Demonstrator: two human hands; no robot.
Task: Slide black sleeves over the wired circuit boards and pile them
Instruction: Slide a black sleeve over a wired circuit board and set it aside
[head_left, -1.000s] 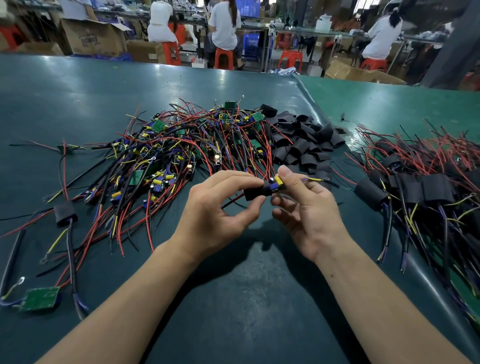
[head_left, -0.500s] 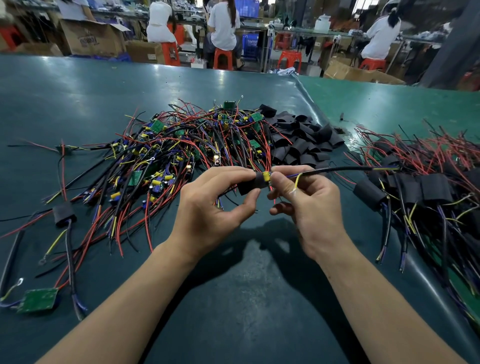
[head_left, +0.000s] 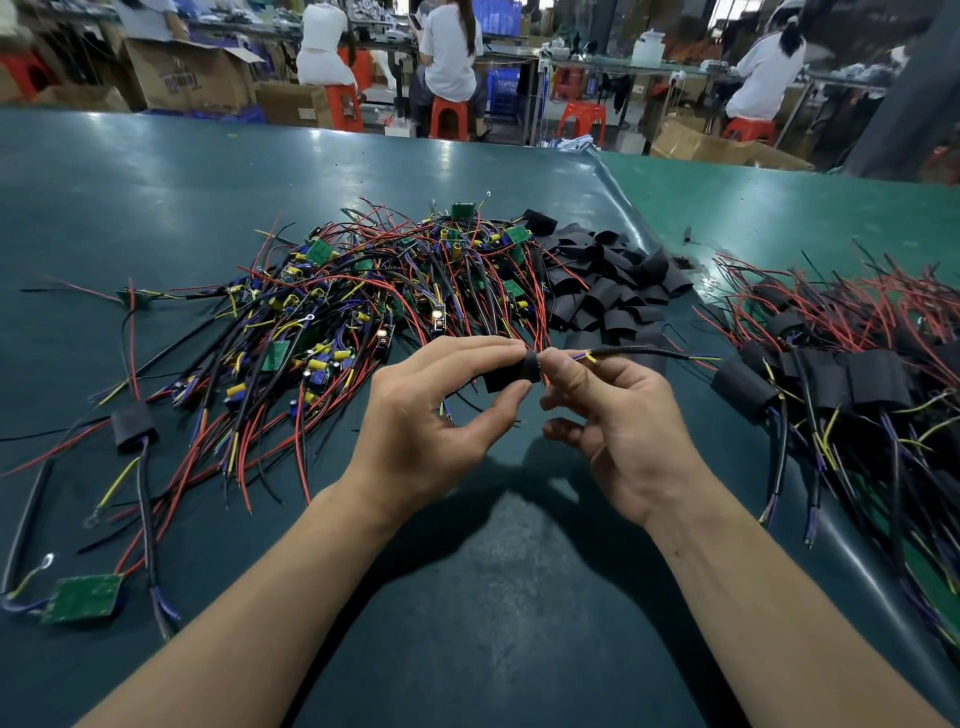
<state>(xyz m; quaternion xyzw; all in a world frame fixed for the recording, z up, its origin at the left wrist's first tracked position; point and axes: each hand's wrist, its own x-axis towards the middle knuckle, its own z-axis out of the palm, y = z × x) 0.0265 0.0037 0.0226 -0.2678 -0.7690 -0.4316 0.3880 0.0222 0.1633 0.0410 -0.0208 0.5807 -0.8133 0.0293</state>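
- bright overhead light, pale glare patches on the green table (head_left: 218, 197)
- soft dark shadow under both forearms, lower centre
- wide-angle bending at frame edges
- top background slightly soft

circuit board hidden inside black sleeve (head_left: 511, 374), finished pile (head_left: 857, 374) cut off at right edge

Workshop: dark green worktop (head_left: 182, 187); behind it, cardboard boxes (head_left: 192, 78), orange stools (head_left: 449, 117), seated people (head_left: 449, 49) in white at benches.
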